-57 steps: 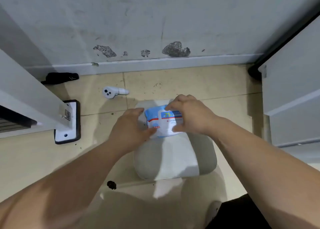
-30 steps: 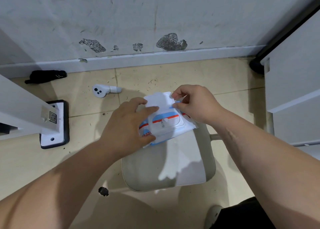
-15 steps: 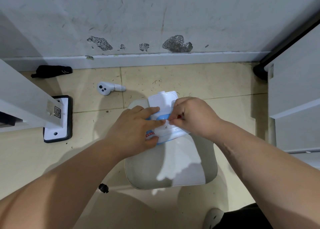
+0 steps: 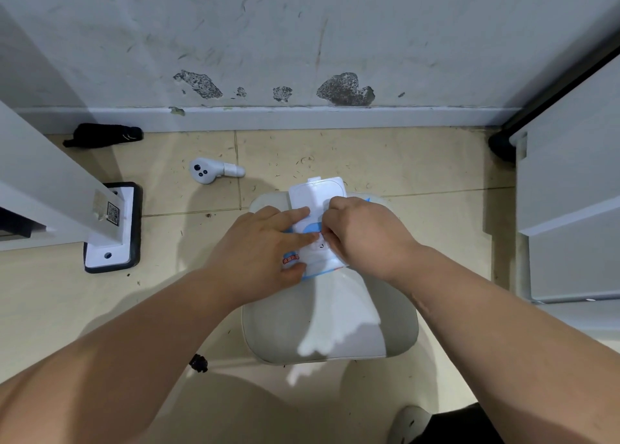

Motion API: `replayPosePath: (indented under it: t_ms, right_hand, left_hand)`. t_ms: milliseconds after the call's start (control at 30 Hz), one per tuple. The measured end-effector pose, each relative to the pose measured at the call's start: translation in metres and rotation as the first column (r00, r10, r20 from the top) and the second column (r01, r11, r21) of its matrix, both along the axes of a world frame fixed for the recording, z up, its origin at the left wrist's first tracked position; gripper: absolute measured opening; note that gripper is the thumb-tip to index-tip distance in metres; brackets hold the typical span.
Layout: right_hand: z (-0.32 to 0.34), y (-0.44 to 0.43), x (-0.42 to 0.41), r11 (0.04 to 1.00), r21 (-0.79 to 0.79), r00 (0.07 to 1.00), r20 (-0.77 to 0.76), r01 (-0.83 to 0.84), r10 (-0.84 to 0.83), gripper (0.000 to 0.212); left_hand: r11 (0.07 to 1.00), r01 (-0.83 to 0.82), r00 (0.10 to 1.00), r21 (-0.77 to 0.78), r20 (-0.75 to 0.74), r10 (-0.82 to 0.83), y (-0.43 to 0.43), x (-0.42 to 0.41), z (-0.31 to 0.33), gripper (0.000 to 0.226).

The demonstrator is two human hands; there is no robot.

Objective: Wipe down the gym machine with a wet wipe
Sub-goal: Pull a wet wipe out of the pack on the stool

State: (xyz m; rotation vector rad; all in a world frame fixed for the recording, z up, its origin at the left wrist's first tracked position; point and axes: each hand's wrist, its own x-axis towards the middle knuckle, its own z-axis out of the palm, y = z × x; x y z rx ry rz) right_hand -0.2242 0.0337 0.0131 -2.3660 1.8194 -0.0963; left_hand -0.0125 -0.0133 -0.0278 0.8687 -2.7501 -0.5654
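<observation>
The pack (image 4: 310, 257) of wipes lies on the far end of the grey seat (image 4: 330, 323). Its white lid (image 4: 315, 192) is flipped open toward the wall (image 4: 302, 34) and juts past the seat's far edge. Both hands cover most of the pack, so its long axis cannot be told. Only a blue near edge, a red-lettered corner and a sliver of the far right corner show. The left hand (image 4: 260, 251) holds the pack, with its fingers laid across the top and its thumb at the near edge. The right hand (image 4: 364, 235) is curled down over the opening with its fingertips hidden, so whether it pinches a wipe cannot be told. Tiled floor (image 4: 419, 175) shows on either side of the seat. It runs left to the frame's foot plate (image 4: 112, 242) and right to a white panel (image 4: 570, 192) cut off by the picture's edge. A small white gadget (image 4: 213, 170) lies near the wall.
</observation>
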Motion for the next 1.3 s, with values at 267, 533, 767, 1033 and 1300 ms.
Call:
replayPosePath:
  t_ms: [267,533,767,1033,1300]
  right_hand:
    - [0.018,-0.003,-0.011,0.989,0.145,0.997,0.075,-0.032,0.022,0.022]
    - [0.041,-0.006,-0.028,0.961,0.276,0.935,0.335,0.022,-0.118,0.025]
    - [0.03,-0.006,-0.023,0.968,0.239,0.929,0.332,0.083,-0.162,0.016]
    - [0.02,-0.009,-0.017,0.991,0.132,0.986,0.163,-0.005,-0.016,0.009]
    - [0.034,-0.001,-0.031,0.895,0.418,0.758,0.531,0.156,-0.38,0.027]
  left_hand:
    - [1.0,-0.008,0.999,-0.013,-0.041,0.007,0.0,0.001,-0.003,0.048]
    - [1.0,0.01,0.997,0.027,-0.073,-0.008,-0.004,0.003,-0.004,0.05]
    - [0.998,-0.002,0.998,0.058,-0.061,0.006,-0.004,0.002,-0.003,0.05]
    - [0.997,-0.009,0.999,0.072,-0.052,0.013,-0.003,0.002,-0.001,0.051]
    - [0.991,-0.046,0.995,0.127,-0.086,0.057,0.0,0.004,-0.002,0.05]
